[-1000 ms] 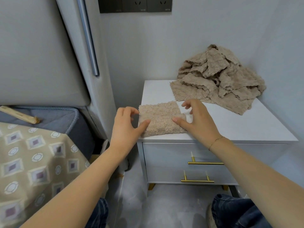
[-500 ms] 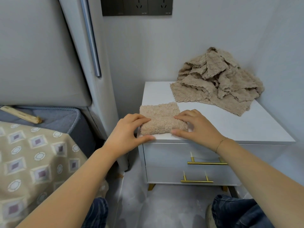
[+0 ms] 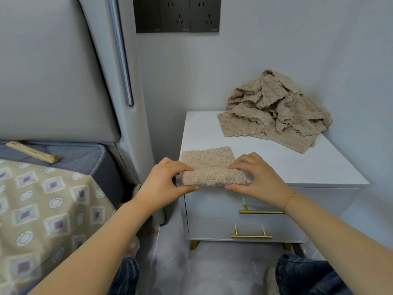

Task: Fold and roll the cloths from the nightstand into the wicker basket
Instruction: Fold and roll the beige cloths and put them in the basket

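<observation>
A folded beige fluffy cloth [image 3: 210,165] lies at the front left corner of the white nightstand [image 3: 297,165]. Its near edge is curled up into a roll. My left hand [image 3: 163,179] pinches the roll's left end between thumb and fingers. My right hand [image 3: 255,175] pinches its right end the same way. A heap of several more beige cloths [image 3: 276,111] sits at the back right of the nightstand top. No wicker basket is in view.
A bed with a patterned beige cover [image 3: 49,209] and grey padded headboard [image 3: 53,71] stands on the left, with a wooden stick [image 3: 32,151] on the mattress. The nightstand has two drawers with gold handles [image 3: 251,236]. Walls close in behind and to the right. My knees show below.
My hands came down onto the flat folded cloth, gripped its near edge and turned it over away from me, so a roll has formed at the front.
</observation>
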The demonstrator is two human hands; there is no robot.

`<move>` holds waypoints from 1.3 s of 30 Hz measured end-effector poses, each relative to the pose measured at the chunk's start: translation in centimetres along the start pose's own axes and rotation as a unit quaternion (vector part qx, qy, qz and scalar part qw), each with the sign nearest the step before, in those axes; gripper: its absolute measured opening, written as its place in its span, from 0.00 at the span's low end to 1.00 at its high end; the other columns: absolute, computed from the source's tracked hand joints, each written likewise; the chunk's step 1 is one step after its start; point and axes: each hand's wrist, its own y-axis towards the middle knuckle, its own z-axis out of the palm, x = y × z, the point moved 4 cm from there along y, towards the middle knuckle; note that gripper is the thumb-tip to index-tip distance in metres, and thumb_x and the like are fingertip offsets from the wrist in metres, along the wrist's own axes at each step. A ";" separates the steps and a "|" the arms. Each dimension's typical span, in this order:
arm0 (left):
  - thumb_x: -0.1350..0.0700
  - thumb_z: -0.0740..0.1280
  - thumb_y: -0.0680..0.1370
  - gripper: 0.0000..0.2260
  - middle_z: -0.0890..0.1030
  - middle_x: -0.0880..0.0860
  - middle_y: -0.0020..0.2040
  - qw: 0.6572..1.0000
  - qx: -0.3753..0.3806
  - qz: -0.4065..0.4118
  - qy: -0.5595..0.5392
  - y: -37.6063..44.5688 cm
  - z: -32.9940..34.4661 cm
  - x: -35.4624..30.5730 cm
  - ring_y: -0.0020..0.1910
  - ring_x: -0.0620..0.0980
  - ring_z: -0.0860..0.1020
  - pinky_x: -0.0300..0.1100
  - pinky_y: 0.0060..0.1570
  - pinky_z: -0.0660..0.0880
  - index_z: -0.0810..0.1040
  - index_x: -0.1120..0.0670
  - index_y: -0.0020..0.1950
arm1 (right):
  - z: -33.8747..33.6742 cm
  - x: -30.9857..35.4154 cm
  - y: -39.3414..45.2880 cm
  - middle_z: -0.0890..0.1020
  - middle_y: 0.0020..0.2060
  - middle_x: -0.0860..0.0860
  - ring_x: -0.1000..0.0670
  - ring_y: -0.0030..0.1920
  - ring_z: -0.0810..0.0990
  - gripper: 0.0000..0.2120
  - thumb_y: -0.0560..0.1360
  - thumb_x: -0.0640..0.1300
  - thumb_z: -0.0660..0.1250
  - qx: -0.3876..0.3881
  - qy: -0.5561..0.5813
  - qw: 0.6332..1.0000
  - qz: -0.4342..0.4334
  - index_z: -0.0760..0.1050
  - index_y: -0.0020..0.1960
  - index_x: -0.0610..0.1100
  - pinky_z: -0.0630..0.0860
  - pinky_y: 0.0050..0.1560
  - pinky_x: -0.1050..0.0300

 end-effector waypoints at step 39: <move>0.31 0.62 0.72 0.26 0.77 0.58 0.46 0.962 0.170 -0.190 -0.098 5.8 0.7 2.1 0.53 0.54 0.74 0.47 0.54 0.69 0.79 0.55 0.39 | 1.0 -2.4 5.7 0.70 0.32 0.52 0.52 0.35 0.69 0.24 0.75 0.63 0.64 0.015 0.093 0.975 0.202 0.70 0.38 0.41 0.63 0.43 0.54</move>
